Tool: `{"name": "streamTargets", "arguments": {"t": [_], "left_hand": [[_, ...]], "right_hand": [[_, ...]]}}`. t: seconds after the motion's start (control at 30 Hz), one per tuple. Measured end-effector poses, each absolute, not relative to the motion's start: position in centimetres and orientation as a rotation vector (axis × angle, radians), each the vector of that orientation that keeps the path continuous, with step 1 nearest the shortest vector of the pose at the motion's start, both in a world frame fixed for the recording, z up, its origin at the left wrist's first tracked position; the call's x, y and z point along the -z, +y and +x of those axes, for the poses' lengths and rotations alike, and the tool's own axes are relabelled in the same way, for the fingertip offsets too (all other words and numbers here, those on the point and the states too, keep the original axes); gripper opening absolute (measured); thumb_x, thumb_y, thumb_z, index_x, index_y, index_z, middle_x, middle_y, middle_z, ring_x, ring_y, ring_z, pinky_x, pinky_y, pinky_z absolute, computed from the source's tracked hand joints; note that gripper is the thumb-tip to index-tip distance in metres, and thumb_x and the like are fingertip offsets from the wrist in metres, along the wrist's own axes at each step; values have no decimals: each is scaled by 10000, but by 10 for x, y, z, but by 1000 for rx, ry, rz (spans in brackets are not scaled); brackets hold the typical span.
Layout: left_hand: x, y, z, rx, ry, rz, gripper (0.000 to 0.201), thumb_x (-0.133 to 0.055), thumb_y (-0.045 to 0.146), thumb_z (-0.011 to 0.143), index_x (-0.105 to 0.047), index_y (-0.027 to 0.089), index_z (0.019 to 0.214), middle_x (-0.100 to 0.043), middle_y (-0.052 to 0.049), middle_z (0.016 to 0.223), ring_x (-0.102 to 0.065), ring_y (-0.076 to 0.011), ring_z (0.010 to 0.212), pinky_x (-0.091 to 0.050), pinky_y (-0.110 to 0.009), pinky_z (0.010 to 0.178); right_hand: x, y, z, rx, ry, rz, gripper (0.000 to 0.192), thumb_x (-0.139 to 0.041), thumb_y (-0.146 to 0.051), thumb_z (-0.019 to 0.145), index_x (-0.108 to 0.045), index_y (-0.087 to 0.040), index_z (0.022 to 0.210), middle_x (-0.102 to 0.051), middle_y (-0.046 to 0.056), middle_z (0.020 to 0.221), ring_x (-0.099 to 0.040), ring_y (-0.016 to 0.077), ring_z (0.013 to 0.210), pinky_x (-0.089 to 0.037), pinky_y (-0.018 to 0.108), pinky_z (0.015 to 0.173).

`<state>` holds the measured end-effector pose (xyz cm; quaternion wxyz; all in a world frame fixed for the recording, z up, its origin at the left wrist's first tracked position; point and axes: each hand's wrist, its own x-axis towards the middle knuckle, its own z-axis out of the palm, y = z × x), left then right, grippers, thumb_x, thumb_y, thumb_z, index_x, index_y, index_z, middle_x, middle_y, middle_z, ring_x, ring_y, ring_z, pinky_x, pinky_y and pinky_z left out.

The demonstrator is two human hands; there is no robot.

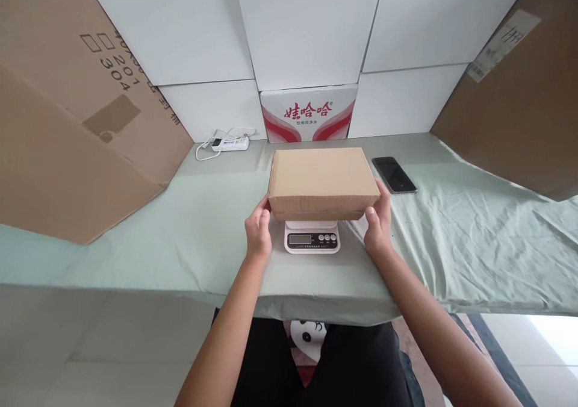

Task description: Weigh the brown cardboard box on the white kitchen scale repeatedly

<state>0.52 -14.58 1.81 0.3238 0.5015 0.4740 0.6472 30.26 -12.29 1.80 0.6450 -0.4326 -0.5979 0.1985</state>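
Note:
A closed brown cardboard box [323,175] is over a small white digital scale [311,247], hiding most of its platform. Whether the box rests on the platform or is held just above it, I cannot tell. My left hand [259,229] grips the box's left end, thumb toward the front corner. At the right end, my right hand [379,223] grips the box the same way, its fingers partly hidden behind the side. The scale's dark display and several round buttons face me below the box.
A smartphone [394,174] lies right of the box on the green cloth [217,214]. A white device with a cable [230,144] lies back left. Behind stands a white and red carton [309,114]. Large cardboard sheets flank the table at left [90,130] and right [519,106].

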Motion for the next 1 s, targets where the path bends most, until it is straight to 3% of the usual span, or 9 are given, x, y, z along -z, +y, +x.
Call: {"name": "streamTargets", "arguments": {"t": [0.13,0.3,0.43,0.57,0.67,0.83,1.0], "left_hand": [[-19,-143,6,-1725,1242,1257,803,-589,819,1034,-798,205,1508,-801,-191,1574,-712,-409,1559,-582,-558,1317],[-18,-146,6,-1605,1249,1363,698,-529,775,1088,-848,228,1382,-877,-142,1399,-783,-381,1405,-627,-499,1186],[-27,-143,4,-1645,1262,1425,672,-527,778,1090,-857,226,1288,-890,-119,1259,-813,-348,1220,-643,-443,1020],[-51,-114,-1,-1718,1201,1459,709,-549,822,1059,-819,219,1314,-864,-124,1323,-789,-351,1313,-632,-434,1094],[-58,-75,-1,-1726,1132,1420,709,-589,837,1040,-799,214,1305,-859,-131,1330,-781,-349,1359,-627,-426,1134],[-29,-25,1,-1676,1211,1258,767,-648,912,973,-795,211,1250,-864,-134,1263,-787,-348,1340,-639,-430,1127],[-4,-11,-3,-1668,1204,1281,782,-636,948,962,-787,222,1210,-857,-131,1236,-796,-333,1291,-643,-446,1111]], "right_hand": [[-19,-122,306,-471,-1292,-1024,793,-588,-781,1013,-553,-369,1689,-730,125,1443,-730,401,1321,-586,725,1188],[-29,-126,303,-415,-1392,-972,742,-588,-774,1039,-630,-341,1641,-670,143,1667,-638,441,1551,-507,707,1324],[-43,-119,301,-395,-1420,-953,768,-558,-810,1042,-602,-362,1664,-649,114,1714,-551,446,1659,-433,729,1405],[-65,-87,297,-381,-1429,-897,790,-491,-863,1052,-510,-434,1716,-545,58,1818,-482,461,1732,-388,781,1428],[-72,-50,289,-420,-1426,-878,812,-490,-883,1045,-502,-431,1720,-560,62,1807,-487,461,1728,-415,781,1410],[-49,-5,276,-509,-1389,-902,915,-543,-923,988,-584,-312,1669,-619,129,1772,-484,434,1725,-332,705,1481],[-21,8,278,-615,-1368,-868,957,-604,-927,941,-545,-310,1671,-617,143,1769,-507,414,1713,-336,683,1483]]}}
